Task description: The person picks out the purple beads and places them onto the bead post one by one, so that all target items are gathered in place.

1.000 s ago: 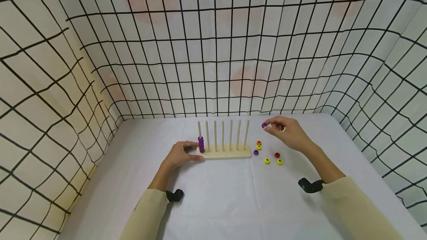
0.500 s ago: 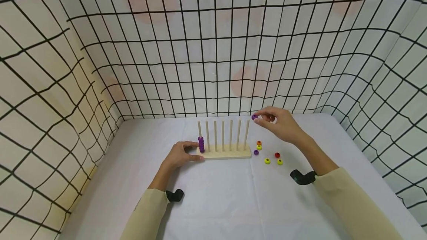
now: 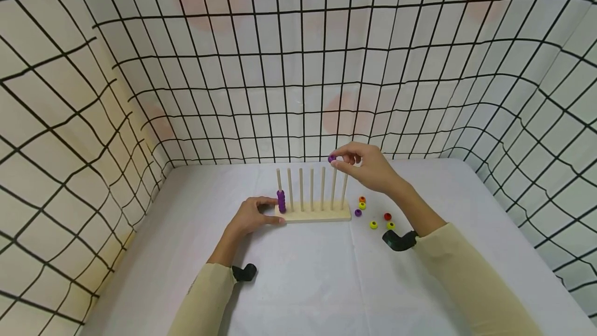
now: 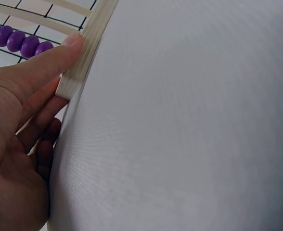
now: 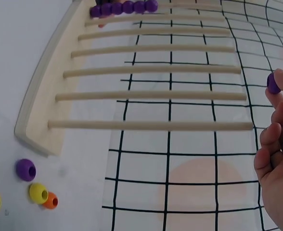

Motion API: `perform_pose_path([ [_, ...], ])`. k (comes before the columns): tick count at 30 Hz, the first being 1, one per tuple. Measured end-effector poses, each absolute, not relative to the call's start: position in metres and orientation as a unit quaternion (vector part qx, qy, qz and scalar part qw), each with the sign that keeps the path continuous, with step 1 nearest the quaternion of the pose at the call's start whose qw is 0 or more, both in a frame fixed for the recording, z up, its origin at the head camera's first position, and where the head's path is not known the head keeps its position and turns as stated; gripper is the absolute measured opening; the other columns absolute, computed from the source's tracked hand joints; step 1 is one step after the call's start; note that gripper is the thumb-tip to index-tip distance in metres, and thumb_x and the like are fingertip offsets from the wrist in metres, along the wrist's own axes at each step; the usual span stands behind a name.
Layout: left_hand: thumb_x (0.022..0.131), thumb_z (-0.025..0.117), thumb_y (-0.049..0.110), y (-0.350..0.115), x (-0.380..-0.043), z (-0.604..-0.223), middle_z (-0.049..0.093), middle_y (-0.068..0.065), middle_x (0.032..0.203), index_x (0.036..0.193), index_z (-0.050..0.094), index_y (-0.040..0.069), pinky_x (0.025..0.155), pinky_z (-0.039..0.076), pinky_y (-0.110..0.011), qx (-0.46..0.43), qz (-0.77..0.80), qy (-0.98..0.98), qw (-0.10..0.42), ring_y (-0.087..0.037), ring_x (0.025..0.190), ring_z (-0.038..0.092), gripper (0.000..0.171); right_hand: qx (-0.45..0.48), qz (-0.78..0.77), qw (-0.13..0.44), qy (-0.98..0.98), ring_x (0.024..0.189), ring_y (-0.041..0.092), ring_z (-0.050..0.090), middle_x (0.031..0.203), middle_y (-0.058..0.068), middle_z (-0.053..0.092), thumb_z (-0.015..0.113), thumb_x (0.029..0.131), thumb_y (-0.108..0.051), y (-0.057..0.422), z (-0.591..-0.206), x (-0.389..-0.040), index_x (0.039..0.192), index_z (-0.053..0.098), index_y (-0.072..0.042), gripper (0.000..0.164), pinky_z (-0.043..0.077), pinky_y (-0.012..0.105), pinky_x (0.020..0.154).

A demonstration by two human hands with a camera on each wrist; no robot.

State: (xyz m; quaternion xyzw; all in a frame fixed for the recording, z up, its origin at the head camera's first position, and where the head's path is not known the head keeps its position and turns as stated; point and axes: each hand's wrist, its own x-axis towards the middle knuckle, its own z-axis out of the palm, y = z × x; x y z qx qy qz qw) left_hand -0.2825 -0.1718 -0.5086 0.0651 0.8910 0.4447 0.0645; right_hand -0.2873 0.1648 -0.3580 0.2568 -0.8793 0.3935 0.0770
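A pale wooden bead stand (image 3: pixel 317 216) with a row of upright pegs sits on the white cloth. Several purple beads (image 3: pixel 281 202) are stacked on its leftmost peg, and the other pegs are bare. My left hand (image 3: pixel 249 216) grips the stand's left end, its thumb on the front edge of the base in the left wrist view. My right hand (image 3: pixel 368 167) pinches one purple bead (image 5: pixel 274 83) between thumb and forefinger. In the head view that bead is up at the tip height of the right-hand pegs; in the right wrist view it is apart from the peg tips.
Loose beads lie right of the stand: a purple one (image 3: pixel 358 212), an orange one (image 3: pixel 362 199), a red one (image 3: pixel 387 217) and several yellow ones (image 3: pixel 373 225). A black grid net (image 3: pixel 298 87) over white sheeting encloses the table's back and sides.
My right hand has moved left and slightly up with the purple bead, from right of the stand to over its right-hand pegs. My left hand has kept its place on the base.
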Motion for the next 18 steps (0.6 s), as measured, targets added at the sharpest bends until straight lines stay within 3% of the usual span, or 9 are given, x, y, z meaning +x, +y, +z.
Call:
perform_pose_path([
  [18, 0.066, 0.098, 0.040, -0.173, -0.286, -0.510, 0.064, -0.006, 0.144, 0.124, 0.077, 0.024, 0.122, 0.034, -0.056, 0.058, 0.449, 0.889, 0.075, -0.032, 0.144, 0.049, 0.063, 0.293, 0.391, 0.052, -0.871, 0.080, 0.019, 0.051, 0.081, -0.001, 0.053, 0.073, 0.097, -0.031, 0.122, -0.360, -0.298, 0.116, 0.077, -0.012, 0.026, 0.041, 0.030, 0.066],
])
